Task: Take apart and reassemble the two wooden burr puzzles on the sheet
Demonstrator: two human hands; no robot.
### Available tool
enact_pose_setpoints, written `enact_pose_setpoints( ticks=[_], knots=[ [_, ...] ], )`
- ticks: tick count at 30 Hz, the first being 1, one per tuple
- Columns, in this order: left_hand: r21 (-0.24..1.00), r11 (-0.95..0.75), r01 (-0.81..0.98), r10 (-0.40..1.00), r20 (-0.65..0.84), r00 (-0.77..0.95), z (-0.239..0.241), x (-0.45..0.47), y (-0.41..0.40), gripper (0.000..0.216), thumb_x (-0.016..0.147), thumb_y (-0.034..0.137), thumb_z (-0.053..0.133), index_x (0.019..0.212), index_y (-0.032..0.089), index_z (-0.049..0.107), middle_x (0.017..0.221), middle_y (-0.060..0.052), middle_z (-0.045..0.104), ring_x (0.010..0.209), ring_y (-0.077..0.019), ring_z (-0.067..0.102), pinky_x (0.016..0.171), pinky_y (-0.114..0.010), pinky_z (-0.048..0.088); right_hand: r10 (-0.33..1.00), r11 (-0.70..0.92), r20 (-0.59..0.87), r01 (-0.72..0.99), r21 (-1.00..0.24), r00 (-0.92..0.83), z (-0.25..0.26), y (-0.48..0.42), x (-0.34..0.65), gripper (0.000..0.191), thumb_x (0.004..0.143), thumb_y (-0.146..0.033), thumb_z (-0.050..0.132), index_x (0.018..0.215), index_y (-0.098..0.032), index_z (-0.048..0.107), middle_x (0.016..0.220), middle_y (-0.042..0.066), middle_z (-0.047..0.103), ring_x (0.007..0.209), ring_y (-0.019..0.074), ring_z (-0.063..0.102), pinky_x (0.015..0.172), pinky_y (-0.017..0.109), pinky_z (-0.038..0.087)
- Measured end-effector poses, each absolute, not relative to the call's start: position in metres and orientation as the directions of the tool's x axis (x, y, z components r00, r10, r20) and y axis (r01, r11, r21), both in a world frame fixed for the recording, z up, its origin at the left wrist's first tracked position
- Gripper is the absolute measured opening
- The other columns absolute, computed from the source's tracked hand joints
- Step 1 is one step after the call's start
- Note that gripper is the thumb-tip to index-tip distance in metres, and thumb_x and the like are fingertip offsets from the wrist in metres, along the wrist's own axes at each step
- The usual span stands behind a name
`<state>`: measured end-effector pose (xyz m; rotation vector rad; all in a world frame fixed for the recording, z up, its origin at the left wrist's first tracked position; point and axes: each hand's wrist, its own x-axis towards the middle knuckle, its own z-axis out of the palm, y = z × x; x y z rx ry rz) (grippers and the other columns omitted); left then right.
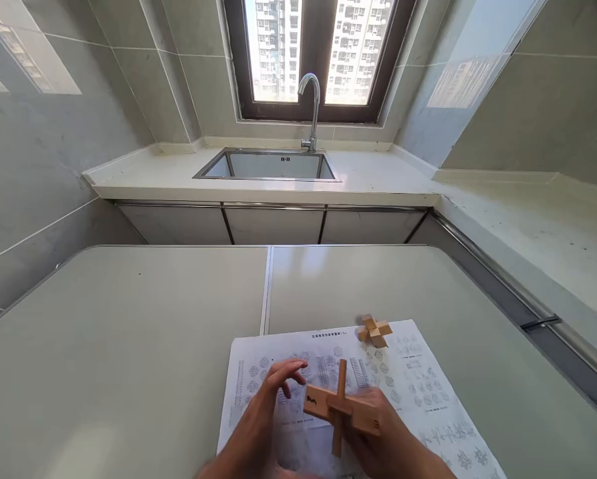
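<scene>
I'm seeing the right hand (378,426) gripping crossed wooden blocks (340,407), lower centre of frame; left hand (263,406) is hovering beside, half open, apparently empty. Probably a handling step, next move calling for left-hand support. Blocks are showing dark marks (311,400), maybe "3"; paper (413,406) print's looking illegible.

The wooden cross (341,407) is brown, the paper (403,362) white with grey diagrams (429,392)
</scene>
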<state>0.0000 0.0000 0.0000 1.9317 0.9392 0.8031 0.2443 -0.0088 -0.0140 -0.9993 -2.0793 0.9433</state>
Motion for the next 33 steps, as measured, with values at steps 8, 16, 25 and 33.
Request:
enact_pose_setpoints(
  ticks=[8,16,25,33],
  knots=[
    [0.934,-0.321,0.159,0.813,0.185,0.552,-0.005,0.015,-0.016,0.127,0.059,0.052,0.098,0.158,0.035,0.020,0.154,-0.021,0.049,0.130,-0.0408,0.060,0.106,-0.053,0.050,0.740,0.597,0.291,0.393,-0.699,-0.607,-0.025,-0.017,0.227,0.027,0.083,-0.011,0.055,0.069,-0.024,0.035,0.056,-0.009,0.031,0.046,0.0082,0.026,0.046,0.024,0.021],
    [0.970,-0.220,0.101,0.858,0.143,0.493,0.006,0.014,-0.013,0.097,0.066,0.046,0.094,0.147,0.031,0.042,0.140,-0.015,0.059,0.125,-0.0357,0.064,0.106,-0.049,0.054,0.766,0.507,0.172,0.418,-0.753,-0.619,-0.010,-0.021,0.224,0.025,0.092,-0.011,0.054,0.070,-0.022,0.048,0.064,-0.006,0.050,0.052,0.0098,0.034,0.053,0.026,0.026],
    [0.922,-0.323,0.214,0.861,0.192,0.472,-0.001,0.010,-0.013,0.109,0.059,0.030,0.100,0.150,0.037,0.039,0.147,-0.011,0.057,0.130,-0.0348,0.061,0.112,-0.049,0.051,0.852,0.013,-0.052,0.120,-0.993,-0.521,-0.002,-0.022,0.245,0.034,0.098,-0.057,0.054,0.099,-0.023,0.058,0.071,-0.003,0.047,0.061,0.0151,0.040,0.057,0.028,0.030],
    [0.866,-0.444,0.231,0.805,0.273,0.527,0.005,0.015,-0.015,0.108,0.059,0.030,0.098,0.150,0.036,0.041,0.142,-0.010,0.063,0.129,-0.0334,0.062,0.110,-0.046,0.053,0.867,0.085,-0.036,0.220,-0.972,-0.497,-0.006,-0.023,0.242,0.053,0.107,-0.060,0.037,0.069,-0.023,0.032,0.063,-0.005,0.031,0.058,0.0138,0.031,0.058,0.030,0.025]
  ],
)
